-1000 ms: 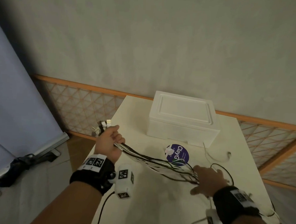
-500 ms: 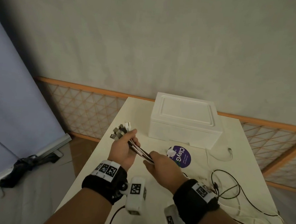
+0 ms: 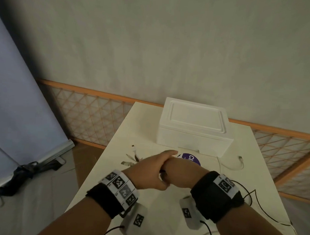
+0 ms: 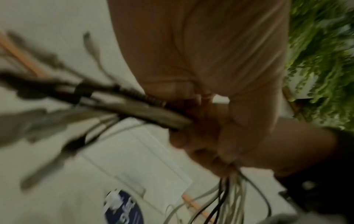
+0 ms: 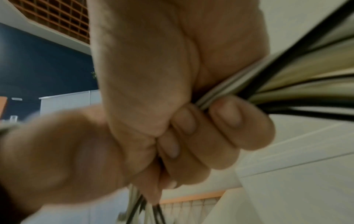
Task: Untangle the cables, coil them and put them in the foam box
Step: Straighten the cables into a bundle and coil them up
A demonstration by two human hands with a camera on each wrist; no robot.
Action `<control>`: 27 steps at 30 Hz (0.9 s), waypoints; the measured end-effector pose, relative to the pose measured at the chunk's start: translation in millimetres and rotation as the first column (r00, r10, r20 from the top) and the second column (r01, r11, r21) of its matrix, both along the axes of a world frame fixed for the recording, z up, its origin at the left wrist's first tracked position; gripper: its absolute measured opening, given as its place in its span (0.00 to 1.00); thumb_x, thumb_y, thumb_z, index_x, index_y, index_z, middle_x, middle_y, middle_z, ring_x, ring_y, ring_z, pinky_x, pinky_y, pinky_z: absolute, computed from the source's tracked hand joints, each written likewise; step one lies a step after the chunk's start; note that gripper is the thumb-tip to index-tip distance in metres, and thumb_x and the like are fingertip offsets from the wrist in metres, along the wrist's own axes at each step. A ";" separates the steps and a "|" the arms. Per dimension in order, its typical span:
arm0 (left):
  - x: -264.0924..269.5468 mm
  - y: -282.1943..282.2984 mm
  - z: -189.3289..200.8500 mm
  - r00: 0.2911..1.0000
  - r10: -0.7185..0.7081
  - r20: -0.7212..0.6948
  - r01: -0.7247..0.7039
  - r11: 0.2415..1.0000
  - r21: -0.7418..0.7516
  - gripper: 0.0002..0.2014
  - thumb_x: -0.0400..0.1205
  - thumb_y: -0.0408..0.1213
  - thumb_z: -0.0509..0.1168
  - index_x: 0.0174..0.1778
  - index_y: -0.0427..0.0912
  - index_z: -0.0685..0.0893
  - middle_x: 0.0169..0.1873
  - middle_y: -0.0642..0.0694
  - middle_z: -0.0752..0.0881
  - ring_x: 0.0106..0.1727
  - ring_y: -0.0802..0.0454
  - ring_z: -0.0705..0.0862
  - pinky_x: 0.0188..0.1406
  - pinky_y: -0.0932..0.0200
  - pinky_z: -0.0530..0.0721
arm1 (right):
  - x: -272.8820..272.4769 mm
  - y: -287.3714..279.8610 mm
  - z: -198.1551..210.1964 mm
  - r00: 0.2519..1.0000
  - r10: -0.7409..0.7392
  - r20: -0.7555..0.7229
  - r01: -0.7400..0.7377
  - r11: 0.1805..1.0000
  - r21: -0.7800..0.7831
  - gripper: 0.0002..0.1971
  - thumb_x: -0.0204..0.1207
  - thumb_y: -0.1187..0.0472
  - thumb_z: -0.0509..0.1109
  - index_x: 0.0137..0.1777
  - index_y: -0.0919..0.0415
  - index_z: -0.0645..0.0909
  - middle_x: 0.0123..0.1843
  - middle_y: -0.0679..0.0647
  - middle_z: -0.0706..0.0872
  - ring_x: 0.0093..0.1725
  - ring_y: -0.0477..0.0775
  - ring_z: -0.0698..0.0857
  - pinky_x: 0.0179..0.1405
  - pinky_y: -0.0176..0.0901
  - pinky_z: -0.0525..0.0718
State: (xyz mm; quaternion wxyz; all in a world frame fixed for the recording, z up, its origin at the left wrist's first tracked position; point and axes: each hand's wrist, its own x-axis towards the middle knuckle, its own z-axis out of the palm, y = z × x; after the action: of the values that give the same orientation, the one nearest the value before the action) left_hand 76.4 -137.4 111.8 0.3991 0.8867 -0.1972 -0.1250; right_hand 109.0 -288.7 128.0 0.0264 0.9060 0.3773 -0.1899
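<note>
Head view: left hand and right hand were seen pressed together above the table; cable plugs fanned out left of them; foam box stood lidded behind.
Left wrist view: cable bundle was found gripped by curled fingers; loose ends hung below.
Right wrist view: right fingers were closed round the flat strands, hidden from the head camera.
Handling: bundle was judged light, limp, slippery; best held near the plugs.

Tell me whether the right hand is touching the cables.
Touching. The right wrist view shows the right hand's fingers curled around the cables, which run through its fist.
</note>
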 end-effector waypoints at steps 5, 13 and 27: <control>7.2 -10.8 -20.1 0.984 0.146 -0.102 -0.128 0.979 0.161 0.08 0.75 0.36 0.73 0.47 0.48 0.84 0.38 0.54 0.85 0.50 0.49 0.88 0.40 0.67 0.80 | -3.5 -4.4 17.6 0.999 0.032 0.042 -0.034 0.998 0.061 0.11 0.78 0.60 0.63 0.52 0.64 0.82 0.49 0.59 0.87 0.48 0.59 0.85 0.53 0.54 0.83; -5.4 -17.0 -21.3 0.907 0.090 -0.411 -0.291 0.841 -0.457 0.08 0.68 0.32 0.68 0.26 0.50 0.83 0.19 0.49 0.73 0.21 0.54 0.69 0.24 0.63 0.70 | -3.0 -19.0 40.7 0.990 0.033 0.138 -0.051 0.990 0.131 0.09 0.75 0.53 0.67 0.49 0.58 0.79 0.44 0.51 0.83 0.44 0.54 0.82 0.46 0.52 0.81; -17.5 -24.0 6.3 0.812 -0.315 -0.491 -0.139 0.713 -0.688 0.14 0.77 0.45 0.70 0.29 0.41 0.86 0.11 0.51 0.66 0.13 0.57 0.62 0.21 0.67 0.64 | 13.0 -23.1 13.7 0.978 -0.209 -0.013 0.163 0.720 0.675 0.09 0.71 0.57 0.75 0.40 0.49 0.76 0.28 0.37 0.78 0.31 0.36 0.80 0.34 0.40 0.79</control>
State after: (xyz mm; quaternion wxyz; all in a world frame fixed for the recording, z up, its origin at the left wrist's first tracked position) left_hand 58.9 -161.3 118.1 0.7355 0.5779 -0.1432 -0.3233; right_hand 122.0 -311.8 141.7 -0.3095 0.8931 0.3262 -0.0137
